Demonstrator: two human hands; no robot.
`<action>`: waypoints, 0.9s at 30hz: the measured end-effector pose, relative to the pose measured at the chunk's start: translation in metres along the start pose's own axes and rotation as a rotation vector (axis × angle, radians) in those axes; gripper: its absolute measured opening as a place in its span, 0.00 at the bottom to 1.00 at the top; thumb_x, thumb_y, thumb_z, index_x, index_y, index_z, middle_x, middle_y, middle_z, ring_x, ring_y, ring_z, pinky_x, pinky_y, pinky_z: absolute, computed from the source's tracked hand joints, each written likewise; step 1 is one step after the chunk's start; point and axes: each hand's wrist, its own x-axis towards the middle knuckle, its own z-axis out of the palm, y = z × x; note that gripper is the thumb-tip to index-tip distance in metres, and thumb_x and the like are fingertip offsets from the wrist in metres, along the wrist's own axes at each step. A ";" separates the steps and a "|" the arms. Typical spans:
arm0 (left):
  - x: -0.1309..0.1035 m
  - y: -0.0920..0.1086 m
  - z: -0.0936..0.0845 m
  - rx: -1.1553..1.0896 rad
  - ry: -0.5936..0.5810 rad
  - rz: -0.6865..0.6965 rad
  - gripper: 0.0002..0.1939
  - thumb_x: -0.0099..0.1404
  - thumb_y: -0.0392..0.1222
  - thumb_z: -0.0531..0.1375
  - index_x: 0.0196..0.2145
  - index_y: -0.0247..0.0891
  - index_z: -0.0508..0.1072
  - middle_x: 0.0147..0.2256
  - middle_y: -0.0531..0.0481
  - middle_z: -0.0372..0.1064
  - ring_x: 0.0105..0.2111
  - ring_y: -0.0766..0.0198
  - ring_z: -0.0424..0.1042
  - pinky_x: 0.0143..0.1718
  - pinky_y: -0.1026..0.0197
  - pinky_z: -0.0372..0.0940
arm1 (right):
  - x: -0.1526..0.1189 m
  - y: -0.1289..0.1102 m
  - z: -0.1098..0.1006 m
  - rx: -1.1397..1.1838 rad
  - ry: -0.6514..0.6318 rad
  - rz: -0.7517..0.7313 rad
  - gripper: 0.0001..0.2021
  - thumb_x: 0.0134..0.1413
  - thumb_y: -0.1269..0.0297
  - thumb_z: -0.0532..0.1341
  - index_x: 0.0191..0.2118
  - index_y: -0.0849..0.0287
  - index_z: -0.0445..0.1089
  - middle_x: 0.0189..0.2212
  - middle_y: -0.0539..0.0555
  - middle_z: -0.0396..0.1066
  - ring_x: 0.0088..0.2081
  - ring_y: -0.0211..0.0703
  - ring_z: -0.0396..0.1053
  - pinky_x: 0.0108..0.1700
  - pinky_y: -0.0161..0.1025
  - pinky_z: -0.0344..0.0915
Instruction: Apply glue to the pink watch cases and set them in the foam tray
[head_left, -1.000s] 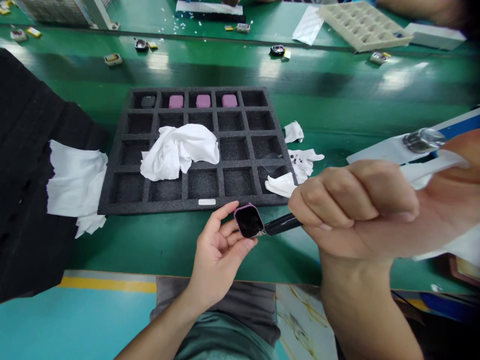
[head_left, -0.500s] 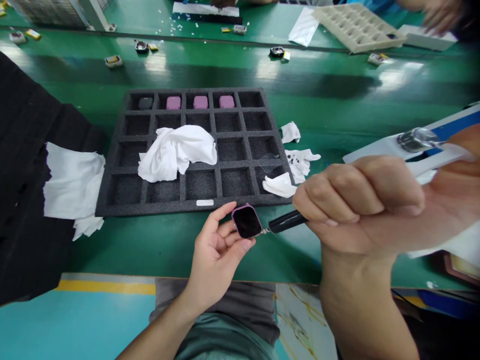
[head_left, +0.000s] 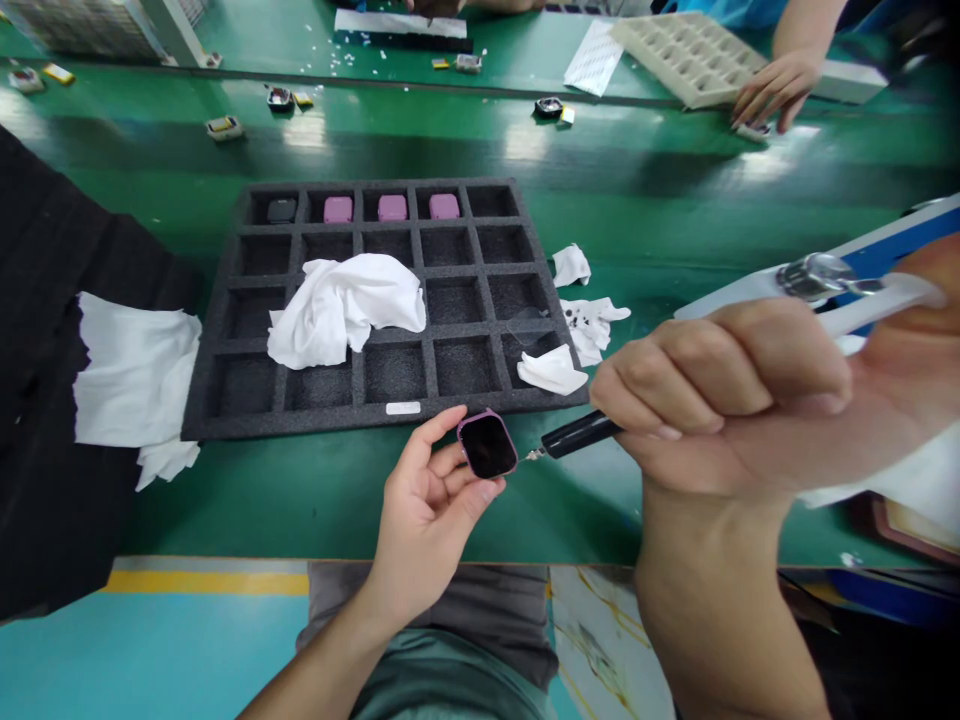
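My left hand [head_left: 427, 510] pinches a purple smartwatch case [head_left: 487, 445] by its edges, black screen side up, just off the front edge of the foam tray. My right hand [head_left: 727, 390] is closed in a fist around a black pen-shaped tool [head_left: 577, 435] with a thin metal needle tip. The tip points left at the watch case's right edge, very close to it; whether it touches I cannot tell. The black foam tray [head_left: 300, 428] holds three purple watch cases [head_left: 392, 208] and a black one [head_left: 282, 211] in its back row.
A crumpled white cloth [head_left: 352, 305] lies on the tray. More white cloths lie left [head_left: 135, 370] and right [head_left: 589, 325]. Stacked black foam [head_left: 60, 400] stands at left. Several watch parts [head_left: 549, 107] dot the green belt. Across it, a co-worker's hand [head_left: 780, 85] touches one beside a beige tray [head_left: 690, 60].
The needle tip has drawn slightly away from the watch case. Across the belt, a co-worker's hand has come down onto a watch part. The whole view has shifted a little.
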 end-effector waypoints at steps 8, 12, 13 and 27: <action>0.000 0.000 0.000 -0.024 -0.011 0.021 0.29 0.64 0.35 0.71 0.59 0.44 0.68 0.46 0.48 0.82 0.43 0.66 0.82 0.48 0.65 0.74 | 0.001 0.001 -0.002 0.009 -0.035 0.025 0.37 0.58 0.46 0.66 0.14 0.55 0.41 0.12 0.44 0.37 0.15 0.38 0.39 0.20 0.43 0.45; 0.000 -0.001 0.000 -0.037 -0.017 0.026 0.28 0.64 0.34 0.71 0.59 0.44 0.68 0.46 0.49 0.82 0.42 0.67 0.82 0.47 0.66 0.74 | 0.002 0.002 0.000 0.025 -0.046 0.016 0.36 0.59 0.47 0.66 0.14 0.54 0.41 0.12 0.44 0.38 0.15 0.37 0.39 0.20 0.43 0.46; 0.000 -0.001 0.001 -0.036 -0.016 0.027 0.28 0.64 0.34 0.71 0.59 0.44 0.68 0.46 0.49 0.82 0.42 0.67 0.82 0.47 0.66 0.74 | 0.002 0.002 0.001 0.035 -0.037 0.013 0.36 0.59 0.47 0.66 0.14 0.54 0.42 0.12 0.43 0.38 0.15 0.37 0.39 0.21 0.43 0.46; 0.001 -0.001 -0.001 -0.024 -0.009 0.025 0.28 0.64 0.34 0.70 0.59 0.43 0.68 0.47 0.47 0.82 0.43 0.65 0.82 0.47 0.65 0.74 | -0.001 0.002 -0.014 0.110 -0.052 -0.004 0.32 0.60 0.46 0.63 0.15 0.54 0.46 0.13 0.45 0.43 0.16 0.37 0.43 0.22 0.43 0.50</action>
